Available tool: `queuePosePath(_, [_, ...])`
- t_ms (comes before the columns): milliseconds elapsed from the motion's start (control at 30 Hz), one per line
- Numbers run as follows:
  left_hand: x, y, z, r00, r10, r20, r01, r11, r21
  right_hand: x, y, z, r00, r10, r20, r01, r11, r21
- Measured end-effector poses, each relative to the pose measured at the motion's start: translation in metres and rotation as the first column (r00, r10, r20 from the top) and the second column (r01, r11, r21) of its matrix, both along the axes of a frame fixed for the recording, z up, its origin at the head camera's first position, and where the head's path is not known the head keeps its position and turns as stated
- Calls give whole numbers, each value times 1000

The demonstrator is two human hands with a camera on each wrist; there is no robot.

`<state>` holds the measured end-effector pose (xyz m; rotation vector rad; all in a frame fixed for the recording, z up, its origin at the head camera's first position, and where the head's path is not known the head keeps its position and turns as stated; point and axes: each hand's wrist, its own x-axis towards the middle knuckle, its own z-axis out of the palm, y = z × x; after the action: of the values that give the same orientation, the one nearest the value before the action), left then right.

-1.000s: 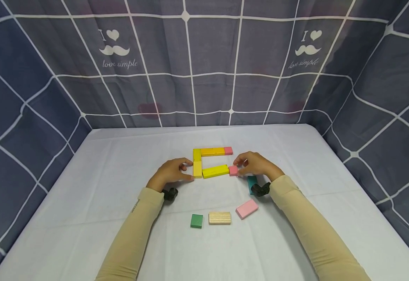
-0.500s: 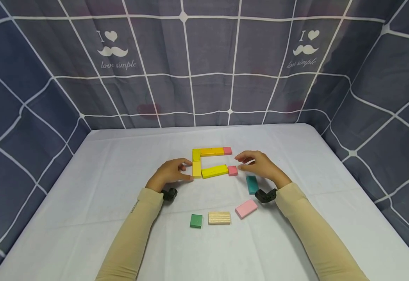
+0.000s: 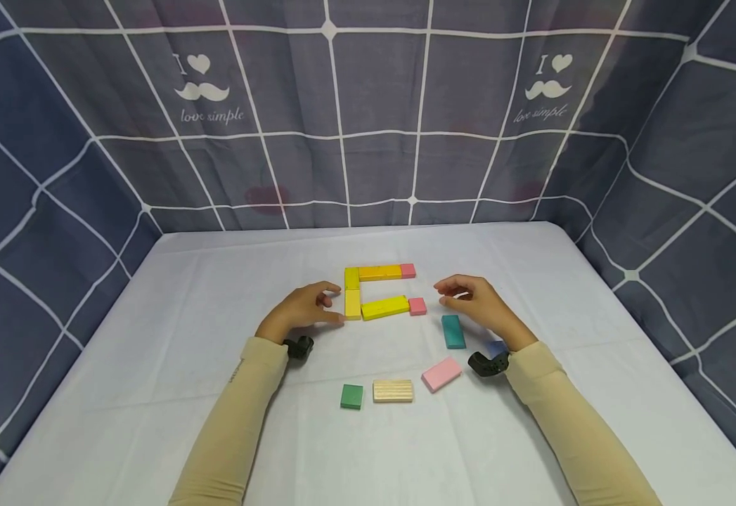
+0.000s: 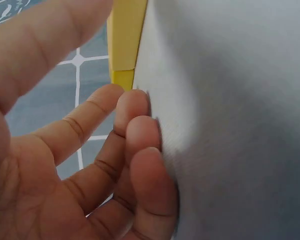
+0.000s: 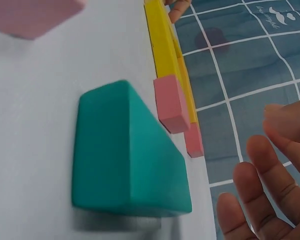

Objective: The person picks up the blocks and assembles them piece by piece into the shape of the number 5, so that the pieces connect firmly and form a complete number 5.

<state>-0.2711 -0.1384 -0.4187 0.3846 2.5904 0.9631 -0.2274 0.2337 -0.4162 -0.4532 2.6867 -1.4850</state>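
Observation:
Flat on the table, yellow blocks form a sideways U: two end to end on the left (image 3: 352,305), a far yellow bar (image 3: 380,273) and a near, slanted yellow bar (image 3: 385,308). A small pink block (image 3: 408,270) ends the far bar; another small pink block (image 3: 417,306) ends the near one. Just left of the yellow side is my left hand (image 3: 301,307), thumb and forefinger apart, other fingers loosely bent, holding nothing. My right hand (image 3: 481,309) hovers right of the near pink block, relaxed, with nothing in it. A teal block (image 5: 125,155) lies below it.
A blue block (image 3: 497,348) is partly hidden under the right wrist. Nearer the front lie a larger pink block (image 3: 441,374), a ribbed wooden block (image 3: 393,391) and a green block (image 3: 351,396). Grey checked cloth (image 3: 380,169) surrounds the white table (image 3: 228,267).
My right hand has let go of the near small pink block and moved away to the right, uncovering the teal block. The left hand has drawn slightly left from the yellow blocks.

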Motion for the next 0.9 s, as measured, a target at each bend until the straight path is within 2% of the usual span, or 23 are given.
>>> queuePosePath(267, [8, -4, 11, 998, 52, -31, -51, 999, 16, 8, 10, 1, 1000, 16, 11, -16, 1000, -14])
queuePosePath(400, [13, -5, 13, 996, 43, -78, -40, 998, 41, 11, 15, 1, 1000, 24, 13, -24, 1000, -8])
queuePosePath(533, [19, -6, 15, 988, -26, -153, 36, 997, 67, 13, 21, -1, 999, 34, 17, -34, 999, 9])
queuePosePath(700, [32, -10, 16, 967, -113, -226, 134, 988, 79, 17, 28, -2, 998, 54, 35, -55, 998, 24])
queuePosePath(900, [46, -15, 14, 943, -229, -240, 255, 964, 80, 21, 36, -3, 992, 76, 97, -79, 997, 23])
